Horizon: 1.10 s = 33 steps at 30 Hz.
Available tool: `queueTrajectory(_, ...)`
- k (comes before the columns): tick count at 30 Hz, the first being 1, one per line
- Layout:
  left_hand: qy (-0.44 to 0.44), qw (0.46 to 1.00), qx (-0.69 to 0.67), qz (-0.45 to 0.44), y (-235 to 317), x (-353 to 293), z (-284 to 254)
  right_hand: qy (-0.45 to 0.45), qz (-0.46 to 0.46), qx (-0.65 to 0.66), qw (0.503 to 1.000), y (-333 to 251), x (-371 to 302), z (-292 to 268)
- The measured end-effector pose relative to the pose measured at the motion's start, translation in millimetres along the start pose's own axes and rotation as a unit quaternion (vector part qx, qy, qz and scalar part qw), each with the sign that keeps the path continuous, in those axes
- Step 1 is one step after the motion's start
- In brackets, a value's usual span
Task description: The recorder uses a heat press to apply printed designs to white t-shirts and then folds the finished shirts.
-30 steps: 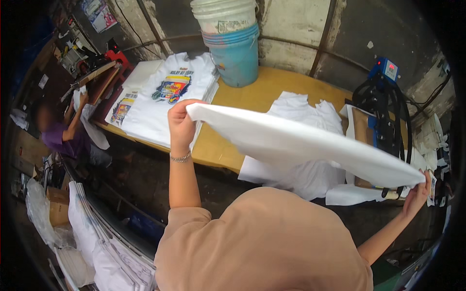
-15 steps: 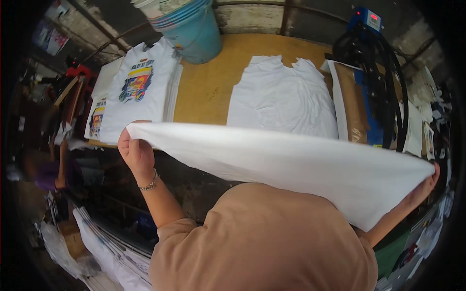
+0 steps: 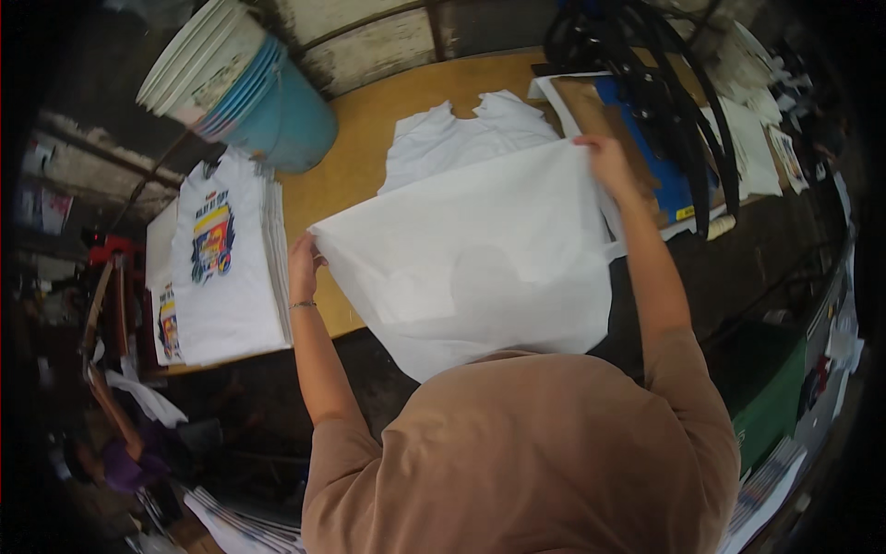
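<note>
Between my two hands hangs a white cloth (image 3: 461, 258), spread wide, its top edge pulled straight and its lower part sagging toward my body. My left hand (image 3: 305, 263) is closed on its upper left corner. The upper right corner is pinched in my right hand (image 3: 607, 168), close to the press. Behind the cloth, a white sleeveless garment piece (image 3: 461, 138) lies wrinkled on the wooden table (image 3: 355, 125); the held cloth hides its lower part.
To the left is a stack of printed white shirt pieces (image 3: 240, 314). Stacked buckets (image 3: 286, 120) stand behind it. At the right sits a black heat press (image 3: 646, 83) with a brown and blue pad. A person in purple (image 3: 138, 462) works at far left; a green box (image 3: 761, 388) stands lower right.
My right hand has moved left and away from me, and the cloth's top edge now tilts up to the right. The cloth is less stretched out. The view has turned.
</note>
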<state>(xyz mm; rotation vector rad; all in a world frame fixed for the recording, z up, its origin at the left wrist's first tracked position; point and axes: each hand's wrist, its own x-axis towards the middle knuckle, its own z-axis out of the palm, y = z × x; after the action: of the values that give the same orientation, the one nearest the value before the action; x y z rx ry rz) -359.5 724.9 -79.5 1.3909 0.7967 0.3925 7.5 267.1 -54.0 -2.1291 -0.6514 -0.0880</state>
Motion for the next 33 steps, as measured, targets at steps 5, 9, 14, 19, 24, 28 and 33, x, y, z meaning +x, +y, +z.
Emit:
queueTrajectory(5,0.159,0.979,0.124,-0.029,-36,32,38,0.013,0.006,-0.081,0.997,28,-10,76)
queueTrajectory(9,-0.015,0.994,0.089,0.058,-30,5,101,-0.085,-0.112,0.036,0.989,19,-111,66)
queueTrajectory(14,-0.207,0.972,0.107,0.033,0,-57,241,-0.247,0.125,0.064,0.959,45,-242,-11)
queueTrajectory(19,-0.408,0.902,0.065,0.127,91,-129,376,-0.145,0.335,0.026,0.931,101,-318,-135)
queueTrajectory(24,-0.594,0.719,-0.080,0.351,214,-231,454,0.081,0.339,-0.055,0.936,167,-373,-279)
queueTrajectory(28,-0.636,0.528,-0.314,0.467,271,-327,529,0.192,0.396,-0.092,0.893,240,-418,-402)
queueTrajectory(33,-0.618,0.532,-0.413,0.406,307,-410,565,0.210,0.462,-0.372,0.777,325,-501,-535)
